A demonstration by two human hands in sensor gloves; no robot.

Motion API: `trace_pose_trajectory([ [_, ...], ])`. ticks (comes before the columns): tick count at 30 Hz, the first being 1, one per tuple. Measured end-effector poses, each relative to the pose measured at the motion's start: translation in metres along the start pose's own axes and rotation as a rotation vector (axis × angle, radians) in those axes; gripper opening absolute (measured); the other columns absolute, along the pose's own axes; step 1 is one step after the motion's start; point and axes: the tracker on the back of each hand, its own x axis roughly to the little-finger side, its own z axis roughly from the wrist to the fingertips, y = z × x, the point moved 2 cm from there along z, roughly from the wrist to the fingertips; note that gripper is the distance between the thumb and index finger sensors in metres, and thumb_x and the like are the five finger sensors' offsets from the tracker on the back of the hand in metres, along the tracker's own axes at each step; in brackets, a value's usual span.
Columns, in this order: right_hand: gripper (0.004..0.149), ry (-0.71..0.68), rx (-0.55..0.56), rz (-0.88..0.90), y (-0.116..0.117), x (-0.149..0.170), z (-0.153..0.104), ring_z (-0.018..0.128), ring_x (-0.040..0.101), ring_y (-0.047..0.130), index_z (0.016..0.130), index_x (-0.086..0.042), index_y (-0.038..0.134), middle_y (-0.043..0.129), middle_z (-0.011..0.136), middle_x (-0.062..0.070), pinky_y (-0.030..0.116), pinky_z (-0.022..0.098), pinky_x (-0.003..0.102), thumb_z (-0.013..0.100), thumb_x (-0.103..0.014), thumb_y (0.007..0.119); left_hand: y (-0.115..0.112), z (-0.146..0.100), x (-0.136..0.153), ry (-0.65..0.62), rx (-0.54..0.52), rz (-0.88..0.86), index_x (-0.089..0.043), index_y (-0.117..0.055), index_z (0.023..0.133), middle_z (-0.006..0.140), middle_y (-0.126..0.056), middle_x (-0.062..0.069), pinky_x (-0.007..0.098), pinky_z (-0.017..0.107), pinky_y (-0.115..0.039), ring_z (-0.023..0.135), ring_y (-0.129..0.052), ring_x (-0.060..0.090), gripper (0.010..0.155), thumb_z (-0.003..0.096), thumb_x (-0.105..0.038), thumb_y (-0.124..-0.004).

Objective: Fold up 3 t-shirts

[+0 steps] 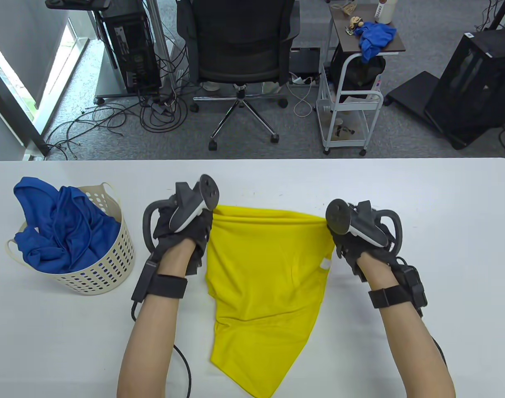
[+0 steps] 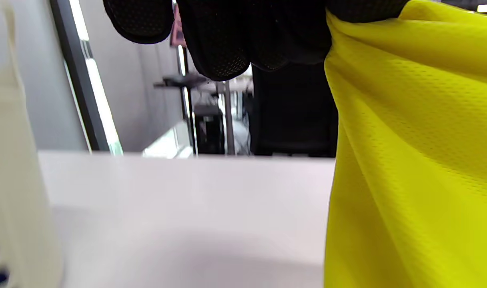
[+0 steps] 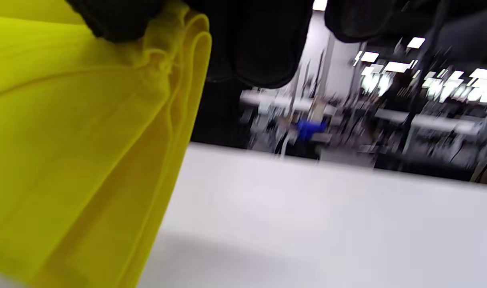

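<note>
A yellow t-shirt [image 1: 265, 290] hangs stretched between two gloved hands above the middle of a white table [image 1: 443, 248]. The left hand [image 1: 182, 230] grips its upper corner at 9 o'clock, fingers [image 2: 223, 44] clamped on the cloth; the right hand [image 1: 360, 236] grips the corner at 3 o'clock, fingers [image 3: 259, 48] curled around bunched fabric. A cream basket [image 1: 107, 265] holding blue t-shirts [image 1: 57, 228] sits at the table's 9 o'clock.

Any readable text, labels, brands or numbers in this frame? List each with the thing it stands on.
None can be read.
White tag on the yellow t-shirt: too small to read.
Dark print on the white bottle on the brown cart top: too small.
White sticker on the black computer case: too small.
Both wrist views: blurred, no text shows.
</note>
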Motion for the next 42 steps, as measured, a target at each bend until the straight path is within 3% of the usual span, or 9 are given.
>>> trace_pose_trajectory([
  [4,0.040,0.112,0.552,0.091,-0.113,0.013,-0.023,0.081,0.026,0.083,0.085,-0.034,0.075,0.079,0.090,-0.004,0.059,0.069,0.063,0.045,-0.039,0.074,0.110,-0.047,0.027,-0.036,-0.436,-0.209,-0.034,-0.071,0.083,0.104,-0.062,-0.010,0.047,0.077,-0.062,0.095,-0.073,0.015,0.040,0.0489,-0.051,-0.061],
  [8,0.041,0.038,0.719,0.061,-0.146,0.017,-0.063,0.083,0.027,0.081,0.086,-0.036,0.074,0.077,0.091,-0.004,0.059,0.069,0.063,0.046,-0.040,0.074,0.122,-0.091,0.045,-0.115,-0.621,-0.310,-0.034,-0.071,0.084,0.104,-0.061,-0.010,0.049,0.078,-0.060,0.096,-0.072,0.016,0.040,0.0490,-0.051,-0.061],
  [12,0.041,-0.046,0.511,-0.076,-0.096,0.006,-0.076,0.084,0.028,0.081,0.085,-0.037,0.076,0.077,0.093,-0.003,0.058,0.069,0.064,0.044,-0.041,0.075,0.050,-0.093,0.038,-0.115,-0.453,-0.143,-0.035,-0.077,0.081,0.101,-0.069,-0.011,0.049,0.076,-0.064,0.092,-0.078,0.016,0.040,0.0478,-0.053,-0.064],
  [17,0.041,-0.117,-0.017,-0.148,0.056,-0.010,-0.094,0.081,0.029,0.084,0.080,-0.038,0.081,0.083,0.088,-0.004,0.057,0.068,0.066,0.040,-0.042,0.080,-0.123,-0.077,0.016,-0.142,0.115,0.054,-0.035,-0.083,0.077,0.096,-0.077,-0.012,0.049,0.073,-0.068,0.088,-0.084,0.015,0.039,0.0448,-0.053,-0.069],
  [19,0.041,-0.156,-0.116,-0.190,0.091,-0.017,-0.110,0.080,0.028,0.085,0.079,-0.039,0.082,0.084,0.086,-0.005,0.058,0.068,0.066,0.039,-0.042,0.079,-0.160,-0.084,0.013,-0.149,0.228,0.122,-0.036,-0.084,0.076,0.096,-0.078,-0.014,0.048,0.073,-0.068,0.087,-0.085,0.014,0.039,0.0443,-0.054,-0.070],
  [22,0.040,-0.253,-0.219,-0.263,0.101,-0.023,-0.124,0.078,0.027,0.087,0.079,-0.040,0.082,0.086,0.084,-0.006,0.061,0.066,0.065,0.039,-0.043,0.078,-0.177,-0.097,0.013,-0.187,0.299,0.165,-0.036,-0.084,0.076,0.095,-0.078,-0.014,0.047,0.073,-0.068,0.087,-0.085,0.013,0.039,0.0446,-0.054,-0.069],
  [28,0.040,-0.248,-0.337,-0.148,0.062,-0.015,-0.137,0.081,0.030,0.083,0.080,-0.035,0.081,0.083,0.086,-0.003,0.055,0.067,0.067,0.041,-0.040,0.077,-0.147,-0.124,0.027,-0.213,0.314,0.108,-0.032,-0.084,0.073,0.095,-0.078,-0.012,0.048,0.073,-0.068,0.087,-0.084,0.015,0.040,0.0452,-0.055,-0.066],
  [37,0.040,-0.246,-0.087,-0.100,-0.071,-0.001,-0.160,0.082,0.031,0.083,0.081,-0.035,0.082,0.083,0.086,-0.003,0.055,0.067,0.069,0.042,-0.040,0.077,-0.019,-0.171,0.057,-0.227,0.095,-0.057,-0.028,-0.086,0.067,0.094,-0.080,-0.010,0.049,0.071,-0.069,0.085,-0.086,0.017,0.041,0.0458,-0.057,-0.065],
  [42,0.040,-0.208,-0.069,-0.094,-0.084,0.003,-0.147,0.082,0.032,0.082,0.081,-0.036,0.083,0.084,0.086,-0.003,0.055,0.067,0.069,0.042,-0.042,0.079,0.001,-0.165,0.057,-0.198,0.122,-0.064,-0.028,-0.087,0.068,0.094,-0.081,-0.009,0.050,0.071,-0.069,0.085,-0.086,0.018,0.041,0.0466,-0.056,-0.065],
])
